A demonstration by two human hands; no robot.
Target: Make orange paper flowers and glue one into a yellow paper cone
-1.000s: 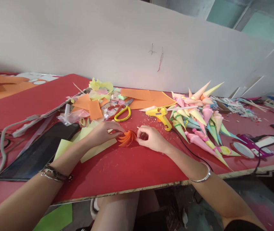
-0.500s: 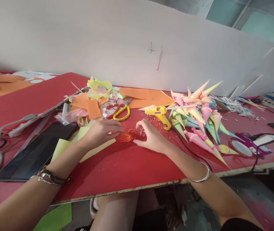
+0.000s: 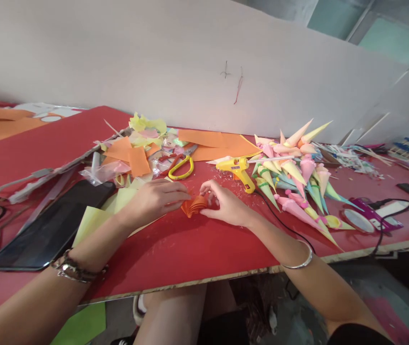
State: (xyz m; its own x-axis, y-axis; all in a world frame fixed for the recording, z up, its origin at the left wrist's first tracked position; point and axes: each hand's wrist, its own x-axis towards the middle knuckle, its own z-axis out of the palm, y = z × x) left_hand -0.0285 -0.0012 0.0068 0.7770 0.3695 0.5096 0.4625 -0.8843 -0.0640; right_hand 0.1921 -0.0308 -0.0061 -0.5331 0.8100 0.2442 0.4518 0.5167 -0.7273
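Observation:
A small piece of pleated orange paper [image 3: 194, 206], its folds fanned out, is held between my two hands above the red tabletop. My left hand [image 3: 159, 197], palm down, has its fingertips closed on the paper's left side. On the other side, the thumb and fingers of my right hand [image 3: 223, 203] pinch the right end of the folds. Yellow paper sheets [image 3: 95, 223] lie under my left wrist. Beyond my hands are yellow-handled scissors [image 3: 181, 168] and a yellow glue gun [image 3: 236, 170].
To the right lies a pile of pastel paper cones [image 3: 298, 177], with the glue gun's black cable [image 3: 283, 220] running beside it. A black phone-like slab [image 3: 51, 227] is at the left. Orange scraps [image 3: 136, 160] and plastic bags lie behind. The table's front edge [image 3: 190, 283] is close to me.
My hands have come closer together and closed on the orange paper. It has gone from a flat swirl on the table to a bunched, upright-looking fan of folds.

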